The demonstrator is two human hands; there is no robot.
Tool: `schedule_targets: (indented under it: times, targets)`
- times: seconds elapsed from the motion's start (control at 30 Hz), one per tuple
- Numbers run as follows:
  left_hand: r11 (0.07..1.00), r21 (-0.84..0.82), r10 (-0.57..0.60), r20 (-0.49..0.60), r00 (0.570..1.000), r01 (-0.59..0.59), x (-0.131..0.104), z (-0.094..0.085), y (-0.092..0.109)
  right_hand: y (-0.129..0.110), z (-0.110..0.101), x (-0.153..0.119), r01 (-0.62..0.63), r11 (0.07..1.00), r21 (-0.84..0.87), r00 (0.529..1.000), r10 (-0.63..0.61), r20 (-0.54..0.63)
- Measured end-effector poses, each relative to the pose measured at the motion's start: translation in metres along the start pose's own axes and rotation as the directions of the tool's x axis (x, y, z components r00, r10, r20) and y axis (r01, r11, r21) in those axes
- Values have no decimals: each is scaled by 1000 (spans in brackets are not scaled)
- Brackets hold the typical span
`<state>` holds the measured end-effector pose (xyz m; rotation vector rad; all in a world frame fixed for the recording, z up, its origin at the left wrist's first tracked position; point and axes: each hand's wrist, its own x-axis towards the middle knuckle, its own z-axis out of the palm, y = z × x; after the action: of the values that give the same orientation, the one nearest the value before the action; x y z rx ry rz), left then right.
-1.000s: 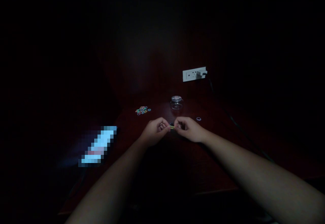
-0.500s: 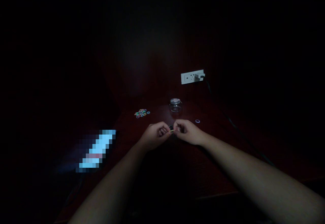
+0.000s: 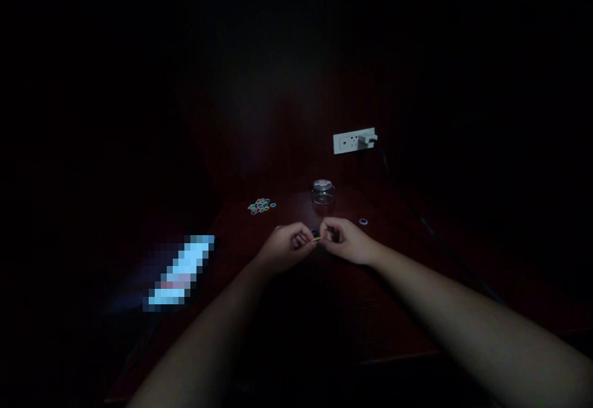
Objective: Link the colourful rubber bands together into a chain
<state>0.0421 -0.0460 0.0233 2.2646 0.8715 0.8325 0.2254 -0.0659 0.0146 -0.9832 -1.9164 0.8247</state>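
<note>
Near the middle of the dark table, my left hand (image 3: 288,247) and my right hand (image 3: 346,239) face each other with fingertips almost meeting. A small yellow hair tie (image 3: 317,239) is pinched between them, one side in each hand. Just behind it shows a dark round thing, too dim to name. Beyond the hands stands a clear lidded jar (image 3: 323,192). A loose pale purple hair tie (image 3: 364,221) lies to the right of my right hand. Farther left is a small pile of colourful hair ties (image 3: 261,205).
A lit screen (image 3: 180,272), blurred into blocks, is at the left of the table (image 3: 393,309). On the back wall is a white power socket (image 3: 354,141) with a plug in it. A dark cable (image 3: 430,229) runs down the right side. The surroundings are very dark.
The hands keep the same pinch on the yellow hair tie, which looks slightly more drawn out between them. The whole view has shifted a little.
</note>
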Motion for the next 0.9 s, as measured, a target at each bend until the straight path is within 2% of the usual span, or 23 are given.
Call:
schedule_targets:
  times: [0.43, 0.9]
  targets:
    - [1000, -6, -21, 12, 1000, 21, 0, 0, 4, 3, -1, -1, 34, 999, -1, 999, -34, 24]
    - [1000, 12, -15, 8, 1000, 15, 0, 0, 6, 2, -2, -2, 4, 1000, 8, 999, -4, 48]
